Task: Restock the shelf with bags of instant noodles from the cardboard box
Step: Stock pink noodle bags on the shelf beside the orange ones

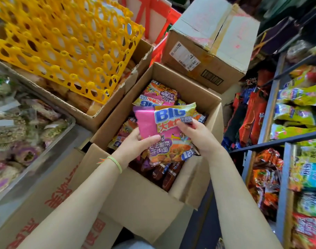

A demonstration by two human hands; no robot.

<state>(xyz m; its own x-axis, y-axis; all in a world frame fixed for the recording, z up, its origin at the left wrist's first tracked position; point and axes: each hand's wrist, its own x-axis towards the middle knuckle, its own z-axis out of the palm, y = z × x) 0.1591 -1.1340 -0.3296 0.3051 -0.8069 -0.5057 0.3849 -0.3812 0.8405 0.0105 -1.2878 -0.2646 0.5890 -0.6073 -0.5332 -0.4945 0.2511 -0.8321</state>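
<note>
An open cardboard box (135, 191) in the middle holds several pink and orange bags of instant noodles. Above it I hold a small stack of these bags (164, 126), the top one marked "BIG". My left hand (135, 142) grips the stack's left lower edge, thumb on top. My right hand (198, 135) grips its right edge. More noodle bags (159, 94) lie in the box's far end. The shelf (279, 141) stands at the right, its levels filled with yellow, red and orange bags.
A closed taped cardboard box (207, 47) sits behind the open one. Yellow plastic egg trays (63, 45) rest on another box at the left. A metal tray (51, 151) of wrapped goods lies at far left. A printed carton (45, 203) sits below.
</note>
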